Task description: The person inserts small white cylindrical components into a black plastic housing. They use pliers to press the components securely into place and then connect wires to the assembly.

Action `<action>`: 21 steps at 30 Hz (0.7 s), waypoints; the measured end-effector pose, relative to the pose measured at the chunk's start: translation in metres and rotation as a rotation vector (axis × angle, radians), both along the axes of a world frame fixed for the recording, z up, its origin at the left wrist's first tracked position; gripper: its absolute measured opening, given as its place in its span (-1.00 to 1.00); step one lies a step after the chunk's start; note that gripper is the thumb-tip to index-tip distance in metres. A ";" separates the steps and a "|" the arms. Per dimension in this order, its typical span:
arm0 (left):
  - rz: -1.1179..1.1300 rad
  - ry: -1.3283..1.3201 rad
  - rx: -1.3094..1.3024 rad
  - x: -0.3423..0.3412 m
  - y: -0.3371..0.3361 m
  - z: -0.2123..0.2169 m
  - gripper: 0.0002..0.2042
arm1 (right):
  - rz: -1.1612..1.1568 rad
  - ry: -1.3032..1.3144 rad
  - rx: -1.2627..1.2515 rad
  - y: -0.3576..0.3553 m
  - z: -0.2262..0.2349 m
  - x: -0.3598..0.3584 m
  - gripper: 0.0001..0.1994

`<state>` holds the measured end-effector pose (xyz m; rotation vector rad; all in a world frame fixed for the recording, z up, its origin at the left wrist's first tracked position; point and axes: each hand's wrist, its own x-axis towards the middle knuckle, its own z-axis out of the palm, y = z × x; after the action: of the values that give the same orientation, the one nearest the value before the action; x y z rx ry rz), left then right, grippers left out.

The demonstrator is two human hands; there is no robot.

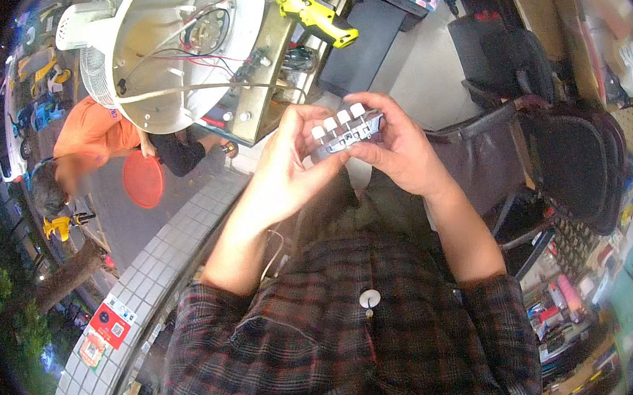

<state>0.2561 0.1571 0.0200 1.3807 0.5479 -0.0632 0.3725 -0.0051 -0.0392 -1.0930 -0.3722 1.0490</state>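
A small grey switch block (347, 134) with several white push buttons on top is held up in front of me with both hands. My left hand (291, 161) pinches its left end, thumb and fingers around the outer buttons. My right hand (397, 146) grips the right end, fingers wrapped behind and under it. Just beyond them stands the white round base of a fan (181, 46), turned open side toward me, with loose wires and parts showing inside.
A yellow power drill (312, 11) lies on the bench behind the fan base. A person in an orange shirt (94, 132) crouches at left beside a red disc (143, 179). A black chair (557, 141) stands to the right. A tiled ledge (147, 277) curves at lower left.
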 end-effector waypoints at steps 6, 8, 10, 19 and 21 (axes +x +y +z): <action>-0.137 0.079 0.070 0.000 0.013 0.010 -0.48 | 0.025 -0.084 -0.014 -0.007 -0.001 -0.004 -0.49; -0.156 0.062 0.077 0.000 0.017 0.012 -0.47 | 0.030 -0.213 -0.005 -0.007 -0.002 -0.002 -0.50; -0.209 0.040 0.102 -0.002 0.020 0.012 -0.47 | 0.046 -0.460 0.018 -0.004 -0.004 0.005 -0.51; -0.188 0.003 0.039 -0.007 0.020 0.011 -0.49 | 0.187 -0.907 0.011 0.000 0.027 0.037 -0.63; -0.131 -0.008 -0.049 -0.008 0.015 0.012 -0.48 | 0.188 -0.911 0.014 -0.001 0.027 0.037 -0.62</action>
<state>0.2483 0.1716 0.0319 1.3674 0.4464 -0.1759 0.4097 -0.0056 -0.0123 -1.5049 -1.2219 0.6456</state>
